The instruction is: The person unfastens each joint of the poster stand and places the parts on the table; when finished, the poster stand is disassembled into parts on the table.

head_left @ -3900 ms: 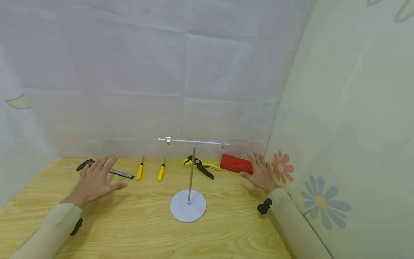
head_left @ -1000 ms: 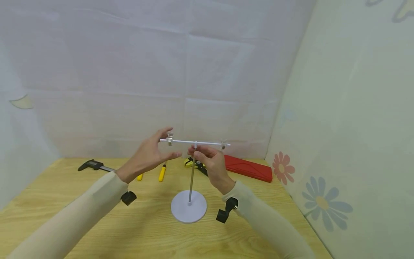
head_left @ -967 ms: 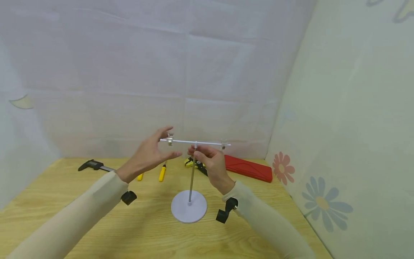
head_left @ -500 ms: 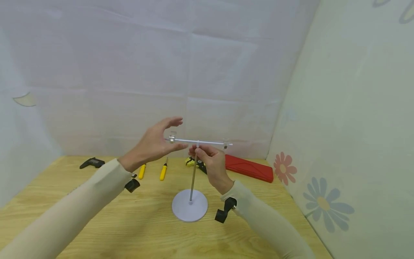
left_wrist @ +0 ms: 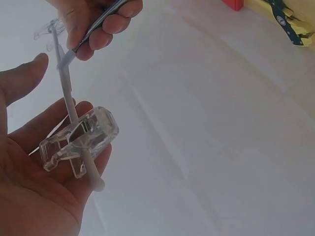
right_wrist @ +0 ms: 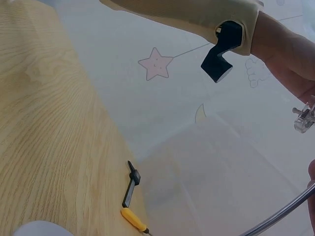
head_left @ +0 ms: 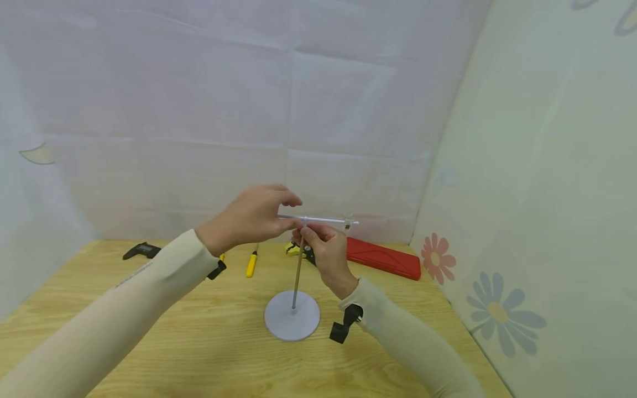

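A small stand with a round grey base [head_left: 292, 323] and a thin metal rod [head_left: 297, 276] carries a white crossbar [head_left: 320, 220]. My right hand [head_left: 320, 251] pinches the rod just under the crossbar. My left hand [head_left: 254, 215] reaches over the bar's left end. In the left wrist view a clear plastic clip [left_wrist: 78, 142] on the crossbar [left_wrist: 66, 93] lies against the fingers [left_wrist: 29, 162], and the thumb [left_wrist: 22, 81] stands apart from it. A second clear clip [head_left: 348, 223] sits on the right end.
On the wooden table [head_left: 199, 354] behind the stand lie a red case [head_left: 383, 258], yellow-black pliers [head_left: 297, 250], a yellow screwdriver [head_left: 251, 264] and a black caliper [head_left: 141, 251]. Fabric walls close the back and right sides.
Both hands rose from the table to the stand. Over the last second my left hand moved right and came over the left clip, while my right hand kept its hold on the rod.
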